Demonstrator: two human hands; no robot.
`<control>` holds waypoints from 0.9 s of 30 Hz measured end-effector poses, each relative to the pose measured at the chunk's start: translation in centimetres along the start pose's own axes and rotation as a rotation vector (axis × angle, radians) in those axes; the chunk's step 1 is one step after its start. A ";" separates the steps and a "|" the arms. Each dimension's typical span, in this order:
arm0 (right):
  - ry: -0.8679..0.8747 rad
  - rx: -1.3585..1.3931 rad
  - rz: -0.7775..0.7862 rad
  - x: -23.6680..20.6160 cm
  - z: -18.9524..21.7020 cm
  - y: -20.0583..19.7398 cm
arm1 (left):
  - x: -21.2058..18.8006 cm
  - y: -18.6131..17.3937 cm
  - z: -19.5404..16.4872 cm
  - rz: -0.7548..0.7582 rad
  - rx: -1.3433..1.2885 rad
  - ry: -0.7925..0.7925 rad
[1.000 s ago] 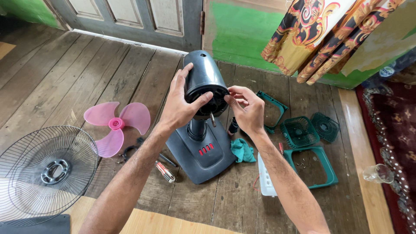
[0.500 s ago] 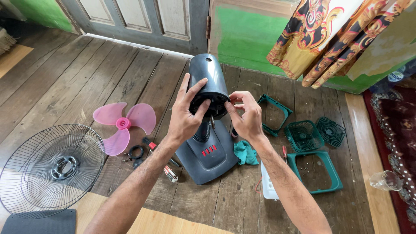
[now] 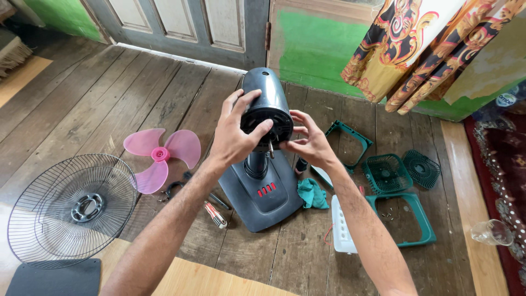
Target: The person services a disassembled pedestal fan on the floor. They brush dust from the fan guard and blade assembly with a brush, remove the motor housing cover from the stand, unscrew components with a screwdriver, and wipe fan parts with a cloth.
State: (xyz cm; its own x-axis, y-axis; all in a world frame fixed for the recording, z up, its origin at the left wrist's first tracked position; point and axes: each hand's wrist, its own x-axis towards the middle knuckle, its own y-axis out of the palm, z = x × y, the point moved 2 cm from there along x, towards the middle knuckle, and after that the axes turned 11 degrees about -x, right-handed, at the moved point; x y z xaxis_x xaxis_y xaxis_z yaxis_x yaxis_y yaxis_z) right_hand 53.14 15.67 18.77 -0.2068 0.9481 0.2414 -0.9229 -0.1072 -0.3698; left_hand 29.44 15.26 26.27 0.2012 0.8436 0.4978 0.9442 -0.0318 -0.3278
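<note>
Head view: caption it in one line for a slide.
Both hands, left and right, grip a dismantled fan's motor head, beside its pink blade and wire guard.

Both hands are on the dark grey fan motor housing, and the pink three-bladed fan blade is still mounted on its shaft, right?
Not quite. Both the left hand and right hand are on the dark grey fan motor housing, but the pink three-bladed fan blade lies off on the wooden floor, beside the wire fan guard. The head view shows the shaft bare.

Bright daylight, sharp focus (edges bowed)
</note>
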 end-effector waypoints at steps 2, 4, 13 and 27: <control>0.014 -0.007 0.081 0.3 -0.7 0.2 | 1.3 -0.5 0.3 0.016 0.059 -0.008; 0.007 -0.037 0.142 0.5 -1.3 0.2 | 3.5 -0.6 0.6 0.032 0.110 0.008; -0.088 0.112 0.267 2.7 -2.1 0.6 | 12.2 2.6 0.2 0.545 0.370 -0.442; -0.108 0.188 0.106 2.0 -1.6 1.7 | 11.2 2.0 0.1 0.532 0.326 -0.416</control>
State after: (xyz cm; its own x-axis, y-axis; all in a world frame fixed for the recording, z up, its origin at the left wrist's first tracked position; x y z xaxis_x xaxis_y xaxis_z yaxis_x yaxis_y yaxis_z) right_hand 51.70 17.82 17.17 -0.3296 0.8924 0.3081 -0.9365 -0.2676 -0.2267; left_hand 33.59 24.71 31.16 0.4327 0.8937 -0.1184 0.6086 -0.3865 -0.6930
